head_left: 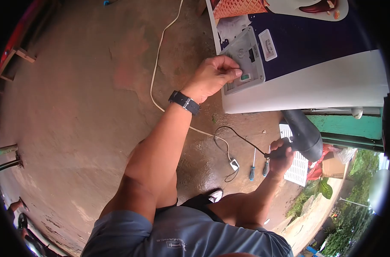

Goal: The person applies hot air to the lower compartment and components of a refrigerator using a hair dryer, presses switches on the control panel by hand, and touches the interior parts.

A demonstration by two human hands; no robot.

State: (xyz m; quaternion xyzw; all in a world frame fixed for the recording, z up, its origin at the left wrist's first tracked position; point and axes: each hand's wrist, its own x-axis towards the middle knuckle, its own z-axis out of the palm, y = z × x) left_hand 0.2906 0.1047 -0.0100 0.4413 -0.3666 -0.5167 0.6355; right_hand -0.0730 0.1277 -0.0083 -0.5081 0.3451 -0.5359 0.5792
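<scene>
My left hand [216, 75], with a dark watch [184, 102] at the wrist, is at the grey control panel [233, 87] of a white freezer [297, 92]. Its thumb and fingers are pinched together beside a green switch [245, 77]; whether anything is between them is hidden. A black hair dryer [304, 136] is gripped by its handle in my right hand [282, 160], below the freezer's lower edge. From the handle a black cord [238, 133] loops toward a white socket [234, 164] on the floor.
Two screwdrivers [252, 172] with blue-green handles lie on the wet concrete floor [96, 107]. A white slotted panel [297, 171] is behind my right hand. A pale cable [154, 73] runs across the floor. Cardboard [334, 167] and plants [321, 188] stand at the right.
</scene>
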